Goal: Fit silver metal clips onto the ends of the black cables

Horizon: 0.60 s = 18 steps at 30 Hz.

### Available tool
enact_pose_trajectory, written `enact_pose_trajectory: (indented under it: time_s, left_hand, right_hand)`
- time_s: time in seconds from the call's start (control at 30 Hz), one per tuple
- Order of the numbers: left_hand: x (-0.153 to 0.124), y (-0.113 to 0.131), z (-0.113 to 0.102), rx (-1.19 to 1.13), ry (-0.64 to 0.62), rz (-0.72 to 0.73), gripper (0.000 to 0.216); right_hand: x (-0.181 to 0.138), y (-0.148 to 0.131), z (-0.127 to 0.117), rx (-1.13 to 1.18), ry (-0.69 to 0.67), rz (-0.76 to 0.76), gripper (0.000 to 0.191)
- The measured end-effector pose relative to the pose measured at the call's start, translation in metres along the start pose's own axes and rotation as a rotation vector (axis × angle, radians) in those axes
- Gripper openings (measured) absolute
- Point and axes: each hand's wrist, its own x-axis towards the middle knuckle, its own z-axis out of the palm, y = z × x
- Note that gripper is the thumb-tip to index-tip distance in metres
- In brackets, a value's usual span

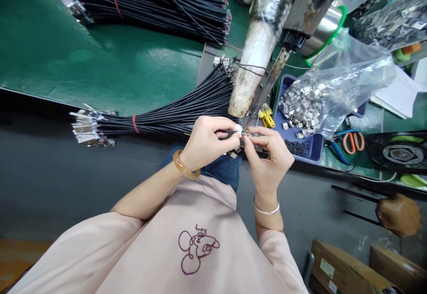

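Observation:
My left hand pinches the end of a black cable between thumb and forefinger, with white covers on the fingertips. My right hand is closed at the fingertips around a small metal connector, which meets the cable end. Fingers partly hide the joint. Right above it, the long thin tip of a soldering iron points down at the fingers. Beside the iron hangs a whitish wrapped tube. A banded bundle of black cables lies behind my left hand, metal plugs at its left end.
A blue tray to the right holds loose metal connectors and small black pieces. Nearby are a yellow clip, orange-handled pliers and a solder spool. Another cable bundle lies at the back left.

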Motion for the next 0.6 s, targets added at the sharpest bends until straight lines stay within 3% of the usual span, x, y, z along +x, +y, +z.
enact_pose_trajectory:
  time_s: [0.1, 0.27, 0.4, 0.6]
  left_hand:
    - [-0.001, -0.002, 0.001, -0.018, 0.010, 0.004, 0.013]
    - [-0.004, -0.005, -0.001, 0.003, -0.097, -0.061, 0.016]
    - [-0.006, -0.003, -0.004, 0.068, -0.133, -0.015, 0.017]
    - [-0.009, -0.001, -0.002, 0.107, -0.089, 0.010, 0.015]
  right_hand:
    - [-0.002, 0.000, -0.001, -0.025, -0.006, -0.032, 0.015]
    - [-0.010, 0.003, -0.003, -0.024, -0.031, -0.041, 0.015]
    - [-0.013, 0.004, -0.005, -0.005, -0.040, -0.034, 0.013]
    - [-0.012, 0.004, -0.002, 0.030, -0.030, 0.038, 0.009]
